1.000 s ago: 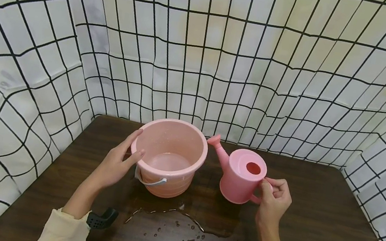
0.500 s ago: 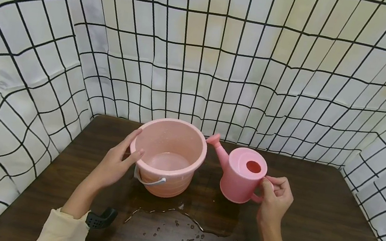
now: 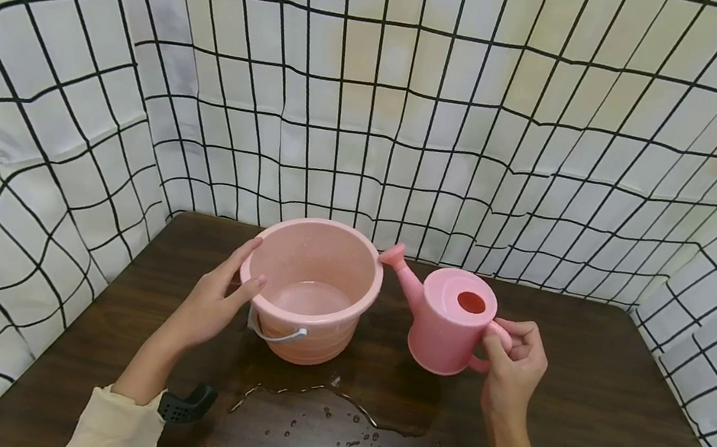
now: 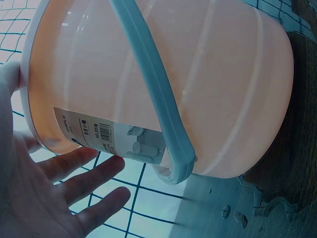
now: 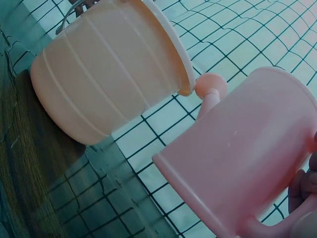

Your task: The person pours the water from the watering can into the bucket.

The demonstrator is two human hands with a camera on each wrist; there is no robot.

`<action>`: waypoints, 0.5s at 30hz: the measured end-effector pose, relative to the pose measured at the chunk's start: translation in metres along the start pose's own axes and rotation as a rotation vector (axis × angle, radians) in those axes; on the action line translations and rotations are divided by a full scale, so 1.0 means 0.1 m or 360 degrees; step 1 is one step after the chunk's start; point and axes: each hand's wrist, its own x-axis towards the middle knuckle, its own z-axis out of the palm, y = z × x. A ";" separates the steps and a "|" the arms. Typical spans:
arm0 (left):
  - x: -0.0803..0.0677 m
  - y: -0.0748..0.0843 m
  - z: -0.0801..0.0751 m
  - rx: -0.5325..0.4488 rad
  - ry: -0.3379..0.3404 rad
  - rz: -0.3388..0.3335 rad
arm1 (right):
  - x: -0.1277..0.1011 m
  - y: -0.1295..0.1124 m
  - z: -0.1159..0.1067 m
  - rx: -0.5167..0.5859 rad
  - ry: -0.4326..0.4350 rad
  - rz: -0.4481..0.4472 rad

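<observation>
A pale pink bucket [image 3: 307, 332] with a little water in it stands upright on the dark table. My left hand [image 3: 209, 309] holds its left rim, thumb over the edge; the other fingers spread along the outside in the left wrist view. On the bucket's right is a pink watering can [image 3: 446, 337], seemingly just off the table. My right hand [image 3: 515, 367] grips the can's handle [image 3: 498, 335]. The spout's rose [image 3: 393, 254] is close by the bucket's right rim. In the right wrist view, the handle and fingers are partly cut off by the frame.
Spilled water [image 3: 333, 391] and scattered drops lie on the table [image 3: 615, 416] in front of the bucket. A white cloth with a black grid [image 3: 347, 114] encloses the back and sides. The bucket's light grey bail handle [image 3: 277, 335] hangs down at its front.
The watering can has risen slightly, and its spout has come up a little toward the bucket's rim. My left hand and the bucket look almost the same.
</observation>
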 end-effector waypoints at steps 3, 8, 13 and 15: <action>0.00 0.00 0.00 0.0000 -0.0003 -0.0006 | 0.00 0.00 0.01 -0.0033 -0.0009 -0.0020; 0.01 0.00 0.00 0.0001 -0.0008 -0.0012 | -0.01 0.02 0.03 -0.0072 0.0009 -0.0043; 0.00 0.01 0.00 -0.0004 -0.0016 -0.0020 | -0.03 0.01 0.04 -0.0148 0.0006 -0.0048; 0.00 0.01 0.00 -0.0005 -0.0017 -0.0022 | -0.04 0.00 0.04 -0.0189 0.0003 -0.0036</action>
